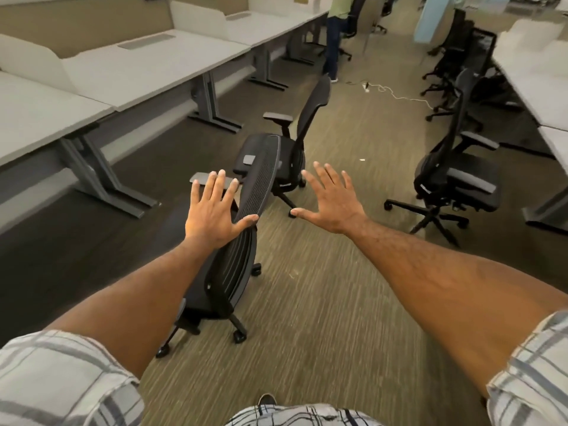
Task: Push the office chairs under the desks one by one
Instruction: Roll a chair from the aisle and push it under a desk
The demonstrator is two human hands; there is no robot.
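- Left hand (pixel 212 215): spreading flat, thumb resting on the near chair's (pixel 236 256) backrest.
- Right hand (pixel 330 204): hovering splayed, just right of that chair, gripping nothing.
- Near chair: standing in the aisle, right of the desks (pixel 147 72), not under them.
- Second chair (pixel 289 139): standing just beyond the near chair.

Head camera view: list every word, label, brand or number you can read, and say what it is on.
No readable text anywhere.
Nearest chair: grey tab on it, no print visible.
Desks: bare tops, no labels.
Blue panel at the far end: no print visible.
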